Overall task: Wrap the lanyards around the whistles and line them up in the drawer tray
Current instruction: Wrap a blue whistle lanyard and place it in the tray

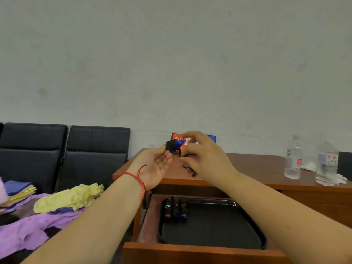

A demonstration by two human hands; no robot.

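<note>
The person's left hand (157, 167) is raised above the wooden counter (247, 168), palm turned up, its fingers (167, 155) curled to pinch a blue whistle (178, 143) that is partly bound in black lanyard (170, 145). The right hand (204, 155) sits just beside it, thumb and forefinger curved and pinching the loose end of that black cord near the whistle, the other fingers loosely bent. A red string bracelet (140, 181) circles the left wrist. On the counter below the hands lies another dark cord (188, 168), still loose. In the open drawer (200, 250) rests a black tray (219, 235), and three wrapped whistles (176, 208) stand side by side, touching, against its far left corner. A red and blue card (211, 139) leans against the wall behind the hands; its print is too blurred to read. Two clear water bottles (293, 159) stand at the right of the counter, their labels showing a red mark and bluish print, neither legible. Black chairs (62, 149) and yellow and purple cloths (72, 199) lie to the left.
</note>
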